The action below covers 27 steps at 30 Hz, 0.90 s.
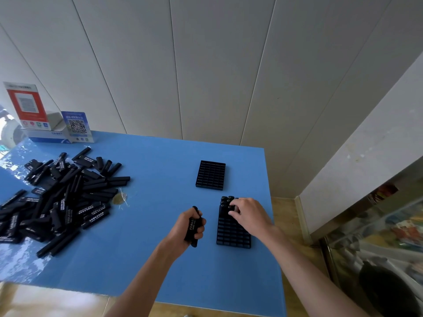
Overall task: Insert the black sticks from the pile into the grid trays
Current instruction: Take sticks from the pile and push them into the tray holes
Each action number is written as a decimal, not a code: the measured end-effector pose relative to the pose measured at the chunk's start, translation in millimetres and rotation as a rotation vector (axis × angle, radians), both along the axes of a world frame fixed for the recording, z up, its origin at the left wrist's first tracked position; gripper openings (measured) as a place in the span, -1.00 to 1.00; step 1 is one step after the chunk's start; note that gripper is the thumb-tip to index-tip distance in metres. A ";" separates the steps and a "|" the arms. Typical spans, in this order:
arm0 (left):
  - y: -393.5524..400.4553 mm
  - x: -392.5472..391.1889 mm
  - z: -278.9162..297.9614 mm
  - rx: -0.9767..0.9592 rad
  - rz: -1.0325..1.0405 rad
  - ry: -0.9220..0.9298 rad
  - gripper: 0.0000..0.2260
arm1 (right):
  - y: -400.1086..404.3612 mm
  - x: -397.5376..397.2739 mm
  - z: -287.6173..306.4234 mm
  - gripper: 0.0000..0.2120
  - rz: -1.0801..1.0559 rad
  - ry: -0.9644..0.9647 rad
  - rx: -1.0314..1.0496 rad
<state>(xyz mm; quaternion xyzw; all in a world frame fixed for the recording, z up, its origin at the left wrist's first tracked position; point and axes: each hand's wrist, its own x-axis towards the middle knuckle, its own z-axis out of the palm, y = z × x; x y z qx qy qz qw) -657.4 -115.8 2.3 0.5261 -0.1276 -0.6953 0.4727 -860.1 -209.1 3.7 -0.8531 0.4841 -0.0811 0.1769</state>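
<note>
While the left hand (191, 226) grips a small bundle of black sticks (194, 227) upright in its curled fingers above the blue table (148, 248), the right hand (248, 215) reaches over the near grid tray (232, 232). Its fingertips pinch one stick at the far end of that tray, where a few standing sticks (225, 201) already fill the far rows; the nearer cells stay open. A second grid tray (211, 175) lies farther back on the table, just beyond the near one, with no sticks showing in it. To the far left spreads the big pile of black sticks (59, 197), many with white print. Behind the pile, against the panelled wall, stand a red sign (24, 104), a blue QR-code card (77, 126) and a white and blue box (49, 135).
</note>
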 end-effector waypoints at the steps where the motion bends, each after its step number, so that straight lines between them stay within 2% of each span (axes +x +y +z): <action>1: -0.5 -0.8 1.1 -0.012 -0.016 0.006 -0.95 | 0.8 -0.2 2.2 -0.75 -0.001 0.000 -0.012; 4: -2.3 -5.4 6.6 -0.038 -0.084 -0.011 -0.95 | 1.7 1.5 11.5 -0.79 -0.011 -0.020 -0.085; 6: -4.6 -8.6 9.8 -0.055 -0.137 -0.055 -0.95 | 0.9 4.6 19.0 -0.83 -0.023 -0.111 -0.065; 10: -7.2 -13.5 13.4 -0.096 -0.239 -0.142 -0.87 | -2.6 11.6 31.7 -0.87 -0.017 -0.316 0.202; 15: -9.4 -23.0 18.7 -0.187 -0.326 -0.277 -0.81 | -1.8 14.4 39.1 -0.93 0.046 -0.384 0.449; 22: -12.8 -27.1 15.7 -0.182 -0.415 -0.395 -0.58 | 0.7 10.4 43.5 -0.90 0.078 -0.452 0.564; 27: -14.4 -31.4 19.1 -0.191 -0.433 -0.397 -0.66 | 0.0 9.8 42.7 -0.83 0.067 -0.453 0.608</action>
